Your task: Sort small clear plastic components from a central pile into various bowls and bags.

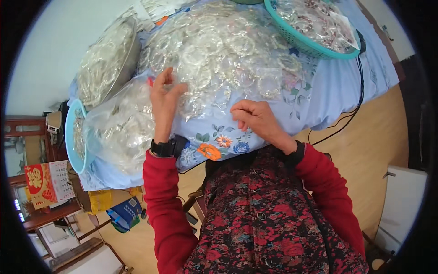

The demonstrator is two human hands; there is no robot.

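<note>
A broad heap of small clear plastic packets point(210, 50) covers much of the blue flowered cloth; many hold ring-shaped items that look like beaded bracelets. My left hand point(165, 98) is at the heap's left edge, thumb and forefinger apart, with nothing visible between them. Close beside it lies a large clear plastic bag point(123, 123) filled with more pieces, and a small red bit shows by my fingers. My right hand point(256, 118) hovers near the heap's front edge, its fingers curled together. Whatever they may hold is hidden.
A teal basket point(315, 48) of dark red beaded packets stands at the far right, beside a black cable point(362, 86). At left are a metal basin point(130, 57) piled with packets and a light blue basin point(72, 137). The table's front edge runs just before my body.
</note>
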